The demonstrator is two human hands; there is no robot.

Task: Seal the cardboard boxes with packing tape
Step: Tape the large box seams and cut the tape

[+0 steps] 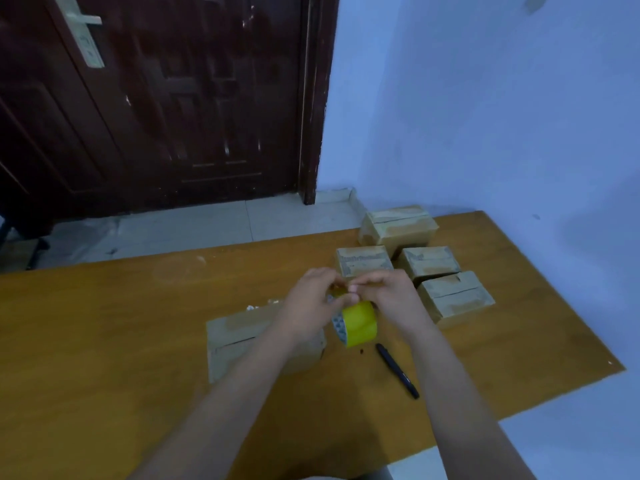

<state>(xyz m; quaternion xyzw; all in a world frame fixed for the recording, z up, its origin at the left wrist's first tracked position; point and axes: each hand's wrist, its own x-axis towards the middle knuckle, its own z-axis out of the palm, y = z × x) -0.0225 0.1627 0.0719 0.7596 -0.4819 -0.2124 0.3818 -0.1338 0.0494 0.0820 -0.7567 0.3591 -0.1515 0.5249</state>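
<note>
A yellow roll of packing tape (pixel 360 323) hangs above the wooden table (pixel 104 323), just under both hands. My left hand (pixel 313 296) and my right hand (pixel 388 289) meet above the roll, their fingertips pinching at the tape where it leaves the roll. A cardboard box (pixel 235 336) lies on the table under my left forearm, partly hidden by it. Several more cardboard boxes stand at the back right: one nearest the hands (pixel 363 259), one to its right (pixel 429 261), one at the far edge (pixel 398 225) and one closer to me (pixel 457 297).
A black pen (pixel 398 370) lies on the table right of the roll. A dark wooden door (pixel 156 98) and tiled floor are beyond the table's far edge. A blue wall (pixel 502 116) runs along the right side.
</note>
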